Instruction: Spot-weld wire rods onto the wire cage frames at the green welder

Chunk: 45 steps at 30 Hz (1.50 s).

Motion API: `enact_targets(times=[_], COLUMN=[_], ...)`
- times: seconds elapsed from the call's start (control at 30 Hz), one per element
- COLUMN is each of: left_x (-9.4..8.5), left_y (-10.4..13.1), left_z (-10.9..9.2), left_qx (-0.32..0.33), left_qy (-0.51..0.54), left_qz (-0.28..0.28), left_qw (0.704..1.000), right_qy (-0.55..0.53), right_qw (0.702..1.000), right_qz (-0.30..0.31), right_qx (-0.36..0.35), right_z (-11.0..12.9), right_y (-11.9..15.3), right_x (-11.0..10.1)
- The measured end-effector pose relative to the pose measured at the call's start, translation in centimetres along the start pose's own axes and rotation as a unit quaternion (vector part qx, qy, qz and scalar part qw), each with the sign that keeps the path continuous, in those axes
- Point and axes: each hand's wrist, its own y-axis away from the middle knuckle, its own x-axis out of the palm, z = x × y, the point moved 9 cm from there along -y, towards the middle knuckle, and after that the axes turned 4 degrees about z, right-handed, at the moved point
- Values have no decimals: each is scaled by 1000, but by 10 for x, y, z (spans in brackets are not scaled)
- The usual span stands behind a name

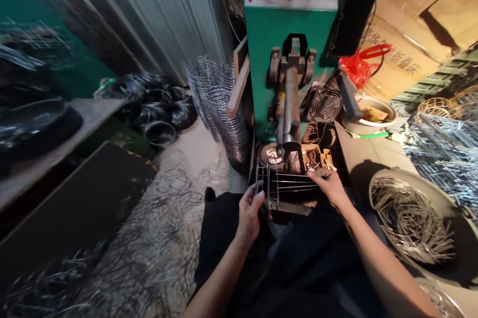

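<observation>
Wire frame [278, 187] held in front of green machine [261, 59]: L hand [249, 216] pinching one end, R hand [331, 187] fingertips closed on t'other; moving it needs both steady.

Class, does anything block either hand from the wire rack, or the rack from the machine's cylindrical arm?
Nothing visible does: left hand and right hand pinch the wire rack, and the cylindrical arm looks unobstructed.

A red bag [356, 71] is in front of printed cardboard [396, 24]; dark coils [149, 111] lie near ridged sheeting [164, 9].
</observation>
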Motion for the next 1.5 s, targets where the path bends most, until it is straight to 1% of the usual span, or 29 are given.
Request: enact_targets(times=[0.23,0.4,0.57,0.67,0.8,0.93,1.17,1.37,1.5], left_x=[6,12,15,17,18,19,21,22,23], left_y=[-11,-17,-19,-20,-22,-24,-31,-32,-35], left_z=[4,1,-2,-1,1,2,4,3,4], left_qx=[4,21,18,17,12,10,35,34,32], left_qy=[6,3,1,-1,-2,-2,2,4,11], left_qz=[10,19,7,14,18,16,22,11,10], left_qw=[1000,1000,1000,1000,1000,1000,999,999,999], right_qy=[-3,-28,-39,-42,-28,-35,-38,-53,-34], right_qw=[1000,999,999,999,999,999,999,998,999], right_qz=[23,10,-4,-13,-13,-10,-25,-26,-24], right_qx=[21,22,7,0,11,29,23,28,31], right_z=[-4,-8,-9,-6,-6,-15,-21,-22,-24], right_y=[-14,-20,-21,-21,-20,-21,-25,-27,-28], right_x=[-6,-13,-15,-16,-17,-19,-25,-25,-26])
